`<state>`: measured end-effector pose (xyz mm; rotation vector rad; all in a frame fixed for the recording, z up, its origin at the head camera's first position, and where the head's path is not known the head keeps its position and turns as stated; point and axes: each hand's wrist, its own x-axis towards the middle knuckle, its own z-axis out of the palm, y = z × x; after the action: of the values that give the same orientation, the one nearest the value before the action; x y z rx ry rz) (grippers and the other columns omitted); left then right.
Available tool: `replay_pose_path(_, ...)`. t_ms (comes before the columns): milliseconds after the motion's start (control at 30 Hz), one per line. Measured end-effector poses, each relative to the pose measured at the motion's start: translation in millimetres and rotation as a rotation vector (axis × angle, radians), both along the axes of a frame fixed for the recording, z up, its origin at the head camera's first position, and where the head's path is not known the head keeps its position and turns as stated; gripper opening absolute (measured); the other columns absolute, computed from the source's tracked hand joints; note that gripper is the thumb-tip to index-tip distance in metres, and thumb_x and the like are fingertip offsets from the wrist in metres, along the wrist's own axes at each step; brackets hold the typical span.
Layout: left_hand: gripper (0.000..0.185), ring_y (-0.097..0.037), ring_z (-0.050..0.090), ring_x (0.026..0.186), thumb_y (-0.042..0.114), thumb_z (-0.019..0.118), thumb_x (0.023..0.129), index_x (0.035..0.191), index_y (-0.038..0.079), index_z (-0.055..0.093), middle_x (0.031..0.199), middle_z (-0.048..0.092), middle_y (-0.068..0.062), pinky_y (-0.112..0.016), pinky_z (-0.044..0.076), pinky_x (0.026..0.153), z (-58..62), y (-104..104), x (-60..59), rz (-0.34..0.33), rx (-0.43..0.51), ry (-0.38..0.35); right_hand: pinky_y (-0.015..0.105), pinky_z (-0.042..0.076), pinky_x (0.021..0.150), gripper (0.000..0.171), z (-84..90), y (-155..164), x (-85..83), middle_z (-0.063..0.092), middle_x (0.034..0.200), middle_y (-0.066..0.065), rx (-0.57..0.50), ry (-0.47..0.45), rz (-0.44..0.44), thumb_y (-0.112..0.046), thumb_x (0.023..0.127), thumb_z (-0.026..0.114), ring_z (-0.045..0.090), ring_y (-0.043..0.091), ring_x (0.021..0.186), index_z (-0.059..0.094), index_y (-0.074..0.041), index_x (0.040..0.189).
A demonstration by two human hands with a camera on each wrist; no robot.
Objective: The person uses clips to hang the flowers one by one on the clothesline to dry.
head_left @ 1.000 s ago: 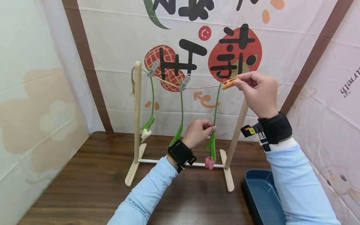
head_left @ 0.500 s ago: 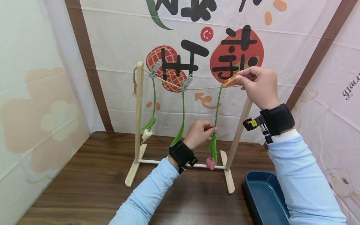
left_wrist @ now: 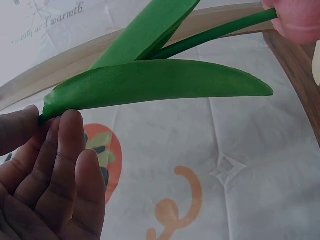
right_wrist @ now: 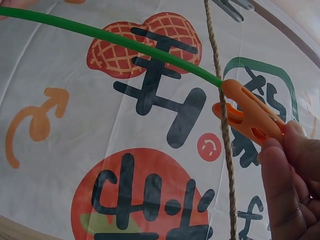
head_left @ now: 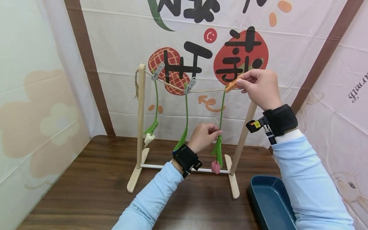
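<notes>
My left hand (head_left: 202, 137) pinches the green stem of a pink artificial tulip (head_left: 216, 167) between thumb and fingers, just above its leaves (left_wrist: 165, 82). The tulip hangs flower down. My right hand (head_left: 263, 88) pinches the handle ends of an orange clothespin (right_wrist: 255, 112). In the right wrist view the clothespin's jaws stand apart, with the twine (right_wrist: 227, 150) running between them and the stem's end (right_wrist: 210, 79) against the upper jaw. Two grey clothespins, one at left (head_left: 157, 71) and one nearer the middle (head_left: 190, 86), hold other stems on the twine.
A wooden rack (head_left: 141, 115) carries the twine above the brown table (head_left: 86, 179). A white tulip (head_left: 149, 139) hangs at its left; the middle flower is hidden behind my left arm. The blue tray (head_left: 253, 188) stands at right, partly behind my right sleeve. A printed cloth hangs behind.
My right hand has shifted slightly left, tilting the orange clothespin more steeply and bringing its jaws to the stem's end at the twine. My left hand has stayed nearly still on the stem.
</notes>
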<state>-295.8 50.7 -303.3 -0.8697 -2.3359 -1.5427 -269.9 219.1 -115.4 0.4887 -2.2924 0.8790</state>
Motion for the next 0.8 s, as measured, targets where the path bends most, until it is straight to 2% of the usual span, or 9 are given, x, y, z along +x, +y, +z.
replay_pose_path(233,0.013,-0.008,0.059,0.063,0.019,0.068,0.094,0.086,0.010,0.072,0.075,0.068,-0.008,-0.023,0.044,0.056,-0.6,-0.5,-0.7,0.006,-0.007,0.022,0.012,0.048,0.059,0.024,-1.8,-2.8,-3.4,0.070,0.090,0.022,-0.005,-0.029,0.003,-0.014,0.089,0.072,0.060,-0.006,0.059,0.072,0.006,0.101)
replay_pose_path(500,0.012,-0.010,0.060,0.063,0.019,0.068,0.094,0.086,0.010,0.072,0.075,0.068,-0.008,-0.024,0.043,0.057,-0.7,-1.5,-1.0,0.010,-0.014,0.024,0.013,0.049,0.061,0.023,-3.6,-4.3,-5.1,0.070,0.090,0.021,-0.009,-0.063,0.003,-0.014,0.090,0.072,0.062,-0.003,0.060,0.073,0.005,0.101)
replay_pose_path(800,0.013,-0.007,0.059,0.062,0.018,0.067,0.094,0.087,0.009,0.073,0.074,0.068,-0.006,-0.024,0.044,0.057,-3.2,-2.1,-3.1,0.010,-0.019,0.030,0.012,0.048,0.062,0.022,-5.4,-4.6,-6.4,0.071,0.091,0.020,0.044,-0.069,-0.008,-0.015,0.090,0.071,0.063,-0.001,0.062,0.073,0.004,0.102)
